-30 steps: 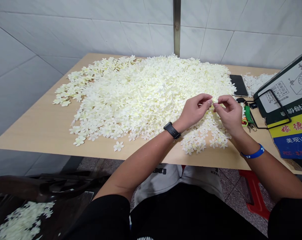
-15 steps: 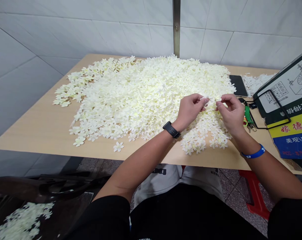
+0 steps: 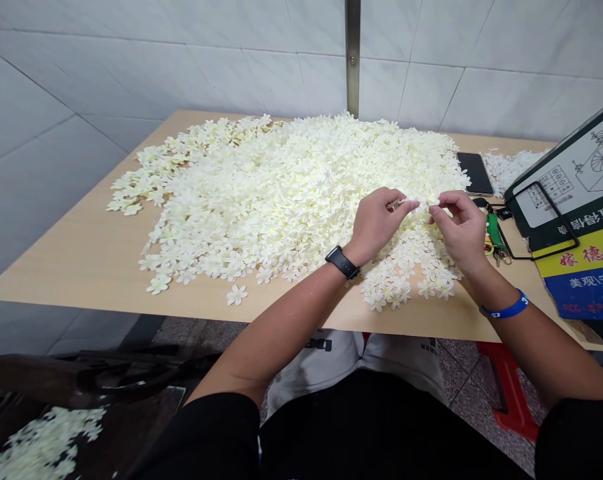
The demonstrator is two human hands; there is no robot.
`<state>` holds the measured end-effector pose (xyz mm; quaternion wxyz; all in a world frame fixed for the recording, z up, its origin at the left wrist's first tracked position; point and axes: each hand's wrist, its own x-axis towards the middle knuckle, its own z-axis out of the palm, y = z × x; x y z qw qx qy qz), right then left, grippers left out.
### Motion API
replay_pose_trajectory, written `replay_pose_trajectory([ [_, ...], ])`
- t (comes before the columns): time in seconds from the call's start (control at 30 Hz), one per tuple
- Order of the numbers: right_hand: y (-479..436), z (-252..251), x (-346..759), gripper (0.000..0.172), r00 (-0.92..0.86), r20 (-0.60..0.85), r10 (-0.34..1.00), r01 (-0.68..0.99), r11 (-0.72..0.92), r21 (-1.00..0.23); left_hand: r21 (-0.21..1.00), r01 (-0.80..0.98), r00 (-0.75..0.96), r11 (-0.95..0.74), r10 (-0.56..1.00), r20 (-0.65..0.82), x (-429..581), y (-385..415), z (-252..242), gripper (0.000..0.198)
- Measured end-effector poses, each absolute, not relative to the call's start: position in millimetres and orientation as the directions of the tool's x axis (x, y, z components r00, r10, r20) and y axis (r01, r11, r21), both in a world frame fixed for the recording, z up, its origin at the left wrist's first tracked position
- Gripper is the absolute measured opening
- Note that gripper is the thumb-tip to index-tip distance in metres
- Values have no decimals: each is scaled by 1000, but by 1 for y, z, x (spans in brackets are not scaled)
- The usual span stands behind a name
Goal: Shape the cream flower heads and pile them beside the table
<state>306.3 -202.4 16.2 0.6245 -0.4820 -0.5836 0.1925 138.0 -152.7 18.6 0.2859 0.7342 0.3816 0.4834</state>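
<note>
I watch the right hand [image 3: 460, 225] with thumb and forefinger seemingly pinched on a small, creamy-white artificial flower [image 3: 434, 203]; the left hand [image 3: 377, 221] has thumb and forefinger close together just beside it, though I can't tell whether they grip anything. A weak pinch or hasty tug could, I judge, drop or tear that thin piece, and the broad heap of white, yellow-centred flowers [image 3: 291, 193] underneath would swallow it. Farther out, the left forearm [image 3: 281, 327] could sweep the lone white flower [image 3: 236, 295] off the pale, wood-toned table [image 3: 76, 267], while the right wrist might snag the green-tagged keys [image 3: 493, 231].

Head-worn view, facing forward and down over table [image 3: 81, 260].
</note>
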Motion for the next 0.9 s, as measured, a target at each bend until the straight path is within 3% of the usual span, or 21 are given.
replay_pose_trajectory([
  [0.07, -202, 16, 307, 15, 240, 547, 802, 309, 471, -826, 717, 329, 257, -615, 789, 558, 137, -153, 18, 9],
  [0.17, -202, 15, 307, 18, 230, 548, 804, 296, 479, -827, 652, 288, 291, -701, 713, 638, 138, -153, 17, 22],
  [0.43, -205, 12, 303, 24, 159, 518, 841, 286, 463, -839, 756, 123, 267, -643, 755, 599, 142, -157, 19, 7],
  [0.9, -204, 15, 305, 23, 204, 539, 817, 286, 477, -831, 706, 275, 289, -652, 757, 587, 140, -156, 16, 26],
])
